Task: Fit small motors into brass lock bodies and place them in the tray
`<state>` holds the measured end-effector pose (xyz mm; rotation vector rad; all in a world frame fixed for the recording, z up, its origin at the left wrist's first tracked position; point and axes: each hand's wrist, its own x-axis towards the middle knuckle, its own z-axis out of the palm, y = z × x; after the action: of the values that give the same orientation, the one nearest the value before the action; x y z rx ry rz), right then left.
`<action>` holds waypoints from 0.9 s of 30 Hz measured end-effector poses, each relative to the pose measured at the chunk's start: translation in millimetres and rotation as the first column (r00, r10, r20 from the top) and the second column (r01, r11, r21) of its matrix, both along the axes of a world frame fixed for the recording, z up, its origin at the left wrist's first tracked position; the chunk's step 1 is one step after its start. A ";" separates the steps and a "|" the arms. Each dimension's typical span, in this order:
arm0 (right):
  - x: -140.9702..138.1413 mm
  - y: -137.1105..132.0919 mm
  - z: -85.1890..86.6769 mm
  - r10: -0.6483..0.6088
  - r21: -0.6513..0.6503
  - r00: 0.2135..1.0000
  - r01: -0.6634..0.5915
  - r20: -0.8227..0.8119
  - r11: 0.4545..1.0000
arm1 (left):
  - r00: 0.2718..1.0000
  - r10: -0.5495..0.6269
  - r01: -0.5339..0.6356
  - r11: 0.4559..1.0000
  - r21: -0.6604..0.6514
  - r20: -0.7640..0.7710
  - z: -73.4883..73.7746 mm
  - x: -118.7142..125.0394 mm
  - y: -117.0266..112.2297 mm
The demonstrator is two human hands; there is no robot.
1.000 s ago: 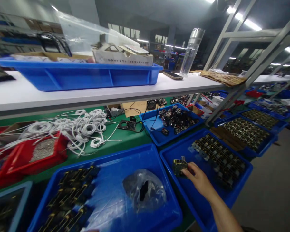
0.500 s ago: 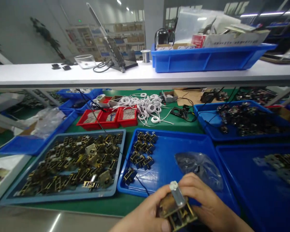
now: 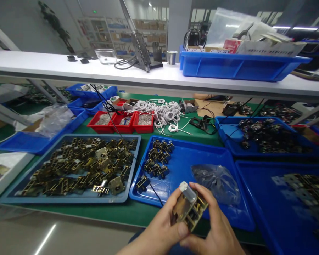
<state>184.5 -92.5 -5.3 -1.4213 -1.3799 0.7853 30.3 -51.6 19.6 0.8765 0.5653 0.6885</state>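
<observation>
In front of me, low in the view, both hands are closed around one brass-framed mechanism with a small silver motor [image 3: 190,194] on top. My left hand [image 3: 166,223] grips its left side, thumb across the near face. My right hand [image 3: 214,221] has its fingers along the far right edge and its thumb near the lower corner. The mechanism is tilted, and its underside is hidden. Beyond the hands lies a blue tray [image 3: 186,156] with several similar mechanisms [image 3: 156,159] in rows and a clear plastic bag [image 3: 216,184] of dark parts.
A grey-blue tray [image 3: 77,200] full of brass mechanisms stands left. Red bins [image 3: 143,124] of small metal parts and coiled white wires [image 3: 167,111] lie behind. A thin black cable [image 3: 155,194] crosses the trays. Above runs a white shelf [image 3: 77,74] with a soldering iron stand [image 3: 143,53].
My hands have lifted the mechanism slightly up and left in view, and it has turned a little. My right-hand fingers have shifted, and the right thumb now shows. The camera view has shifted too.
</observation>
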 end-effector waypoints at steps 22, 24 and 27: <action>-4.2 8.7 21.9 -0.192 -0.339 0.505 -0.216 -0.841 0.916 | 0.947 0.133 -0.106 0.988 0.109 -0.291 -24.3 -8.3 -9.2; -4.4 9.2 21.0 -0.200 -0.339 0.481 -0.220 -0.854 0.915 | 0.951 0.139 -0.116 0.988 0.099 -0.276 -24.2 -7.3 -9.1; -4.2 9.6 20.5 -0.209 -0.341 0.442 -0.243 -0.872 0.908 | 0.952 0.148 -0.131 0.988 0.078 -0.267 -23.7 -6.0 -7.5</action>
<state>180.3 -82.9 15.2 -0.9557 -0.3457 1.6426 24.4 -59.1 -4.0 1.0018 0.8637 0.7200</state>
